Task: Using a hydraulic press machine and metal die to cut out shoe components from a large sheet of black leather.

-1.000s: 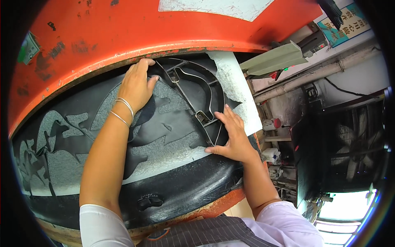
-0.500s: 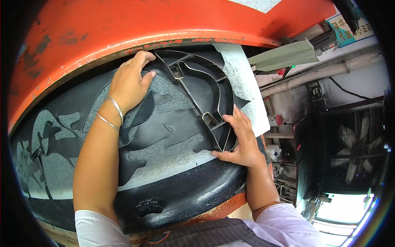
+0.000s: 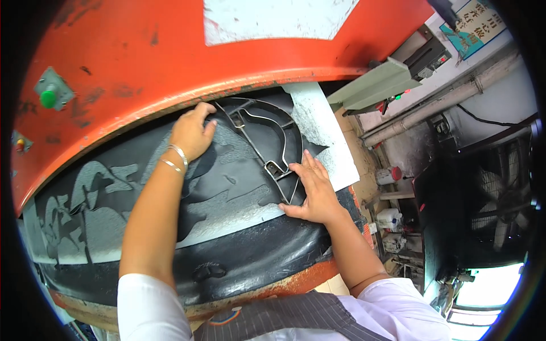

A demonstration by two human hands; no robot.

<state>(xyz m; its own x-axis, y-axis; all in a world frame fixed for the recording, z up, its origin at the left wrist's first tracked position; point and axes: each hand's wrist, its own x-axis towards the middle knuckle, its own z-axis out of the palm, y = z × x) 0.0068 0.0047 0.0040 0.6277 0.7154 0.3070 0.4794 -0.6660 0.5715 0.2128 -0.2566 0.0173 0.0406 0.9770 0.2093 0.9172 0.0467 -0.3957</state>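
Observation:
A half-moon steel cutting die [image 3: 254,145], with an inner curved band and crossbars, lies on a dark leather-like sheet [image 3: 230,170]. At its upper corner is my left hand [image 3: 193,133], fingers bent against the metal and thumb a little apart; some fingertips are hidden. Around the lower point my right hand [image 3: 315,190] grips the die, the thumb at the tip and a finger by the crossbar. Pieces have been cut out of the sheet, and a grey rough layer [image 3: 108,224] shows through the gaps.
A red machine body [image 3: 170,57] overhangs the far edge, with a green button [image 3: 49,98] at left. Pale sheet material [image 3: 330,136] extends to the right of the die. The black rounded table edge [image 3: 244,267] runs close to me. A fan [image 3: 500,204] stands at right.
My view has shifted, bringing more of the red machine into sight. Both hands stay at the die's two ends, and the die lies nearly in the same place on the sheet.

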